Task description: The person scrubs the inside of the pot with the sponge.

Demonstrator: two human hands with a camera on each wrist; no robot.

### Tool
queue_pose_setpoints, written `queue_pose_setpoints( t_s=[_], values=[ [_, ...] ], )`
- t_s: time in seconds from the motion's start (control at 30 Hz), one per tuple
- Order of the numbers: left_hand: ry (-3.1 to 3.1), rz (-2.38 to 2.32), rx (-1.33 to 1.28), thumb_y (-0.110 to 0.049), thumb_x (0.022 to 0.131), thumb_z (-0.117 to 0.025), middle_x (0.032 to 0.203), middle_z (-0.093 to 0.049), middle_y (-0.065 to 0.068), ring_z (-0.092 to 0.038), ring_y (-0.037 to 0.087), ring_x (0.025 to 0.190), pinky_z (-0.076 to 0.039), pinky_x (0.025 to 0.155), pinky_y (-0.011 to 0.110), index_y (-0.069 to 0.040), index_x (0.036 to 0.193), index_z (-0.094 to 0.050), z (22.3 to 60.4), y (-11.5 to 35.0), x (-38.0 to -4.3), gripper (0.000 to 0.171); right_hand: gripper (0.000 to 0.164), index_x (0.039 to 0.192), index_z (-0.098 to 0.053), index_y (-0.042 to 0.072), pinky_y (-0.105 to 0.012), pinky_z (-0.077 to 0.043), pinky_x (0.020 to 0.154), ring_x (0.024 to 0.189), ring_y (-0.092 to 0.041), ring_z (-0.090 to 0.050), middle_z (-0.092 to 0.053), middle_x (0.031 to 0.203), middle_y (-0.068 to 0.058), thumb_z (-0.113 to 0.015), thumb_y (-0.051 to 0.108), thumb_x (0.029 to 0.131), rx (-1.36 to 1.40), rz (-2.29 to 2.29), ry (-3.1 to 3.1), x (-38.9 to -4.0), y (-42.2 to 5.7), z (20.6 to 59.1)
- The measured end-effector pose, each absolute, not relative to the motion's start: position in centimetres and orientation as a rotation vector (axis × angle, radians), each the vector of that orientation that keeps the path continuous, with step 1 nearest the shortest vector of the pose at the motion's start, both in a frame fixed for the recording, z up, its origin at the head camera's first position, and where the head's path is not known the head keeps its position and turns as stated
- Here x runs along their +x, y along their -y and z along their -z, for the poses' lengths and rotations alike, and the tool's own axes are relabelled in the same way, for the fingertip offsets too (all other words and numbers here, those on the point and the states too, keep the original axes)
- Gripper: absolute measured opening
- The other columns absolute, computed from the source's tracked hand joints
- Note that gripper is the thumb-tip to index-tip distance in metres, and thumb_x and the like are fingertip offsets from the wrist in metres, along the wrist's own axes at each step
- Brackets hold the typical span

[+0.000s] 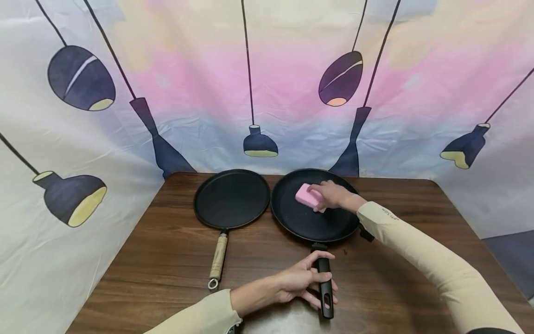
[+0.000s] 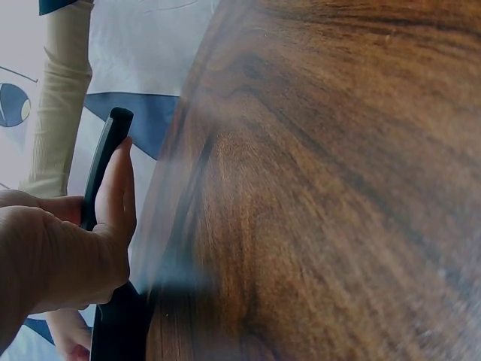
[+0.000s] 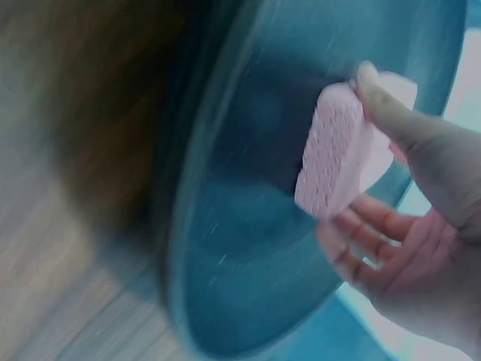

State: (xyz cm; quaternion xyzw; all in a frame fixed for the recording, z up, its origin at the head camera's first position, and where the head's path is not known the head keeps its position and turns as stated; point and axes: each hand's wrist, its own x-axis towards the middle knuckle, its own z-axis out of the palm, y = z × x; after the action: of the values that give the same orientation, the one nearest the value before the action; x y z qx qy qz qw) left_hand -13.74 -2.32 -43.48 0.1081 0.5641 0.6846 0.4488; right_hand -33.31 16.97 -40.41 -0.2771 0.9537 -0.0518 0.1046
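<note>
A pink sponge [image 1: 308, 196] is in my right hand [image 1: 332, 194], held over the inside of a black frying pan [image 1: 292, 220]. In the right wrist view, the thumb and fingers pinch the sponge [image 3: 329, 154] by its sides, and its porous face is toward the camera. Below, my left hand [image 1: 297, 281] holds the pan's black handle [image 1: 327, 299], with thumb and fingers around it. The left wrist view shows this handle [image 2: 105, 162] between the thumb and fingers of the left hand [image 2: 64, 259].
Left of the frying pan lies a flat black griddle pan [image 1: 232, 199], its rim close to the other's. Its wooden handle [image 1: 219, 258] points toward me. Both are on a brown wooden table [image 1: 146, 260]. A cloth backdrop [image 1: 200, 83] with painted lamps hangs behind.
</note>
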Motion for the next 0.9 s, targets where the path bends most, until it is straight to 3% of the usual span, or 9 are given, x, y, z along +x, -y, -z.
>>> queue_pose_setpoints(
  t_s=[0.17, 0.3, 0.6, 0.9],
  values=[
    [-1.399, -1.701, 0.269, -0.017, 0.107, -0.053, 0.117, -0.071, 0.016, -0.073, 0.038, 0.108, -0.06, 0.085, 0.054, -0.023, 0.151, -0.037, 43.5, 2.2, -13.8, 0.046, 0.064, 0.15, -0.046, 0.007, -0.056, -0.051, 0.092, 0.111, -0.044, -0.053, -0.058, 0.128, -0.03, -0.073, 0.028, 0.097, -0.7, 0.082, -2.914, -33.9, -17.9, 41.0],
    [-1.399, -1.696, 0.266, -0.018, 0.107, -0.054, 0.115, -0.072, 0.013, -0.073, 0.039, 0.107, -0.06, 0.084, 0.054, -0.023, 0.151, -0.037, 43.5, 2.2, -13.7, 0.047, 0.064, 0.15, -0.046, 0.006, -0.056, -0.053, 0.09, 0.109, -0.044, -0.055, -0.059, 0.125, -0.03, -0.072, 0.03, 0.097, -0.765, 0.03, -2.907, -32.6, -17.1, 41.1],
    [-1.393, -1.693, 0.268, -0.018, 0.107, -0.053, 0.112, -0.072, 0.01, -0.072, 0.04, 0.109, -0.059, 0.085, 0.055, -0.023, 0.151, -0.036, 43.4, 2.3, -13.8, 0.047, 0.061, 0.144, -0.053, 0.015, -0.047, -0.053, 0.09, 0.102, -0.032, -0.056, -0.062, 0.12, -0.019, -0.08, 0.028, 0.091, -1.103, 0.115, -2.779, -28.6, -14.2, 40.8],
    [-1.395, -1.694, 0.267, -0.018, 0.108, -0.053, 0.112, -0.072, 0.01, -0.073, 0.039, 0.108, -0.059, 0.085, 0.055, -0.023, 0.151, -0.036, 43.5, 2.3, -13.7, 0.047, 0.065, 0.146, -0.053, 0.021, -0.056, -0.047, 0.1, 0.112, -0.035, -0.054, -0.062, 0.125, -0.018, -0.081, 0.031, 0.089, -1.099, 0.14, -2.754, -30.1, -15.7, 41.1]
  ],
)
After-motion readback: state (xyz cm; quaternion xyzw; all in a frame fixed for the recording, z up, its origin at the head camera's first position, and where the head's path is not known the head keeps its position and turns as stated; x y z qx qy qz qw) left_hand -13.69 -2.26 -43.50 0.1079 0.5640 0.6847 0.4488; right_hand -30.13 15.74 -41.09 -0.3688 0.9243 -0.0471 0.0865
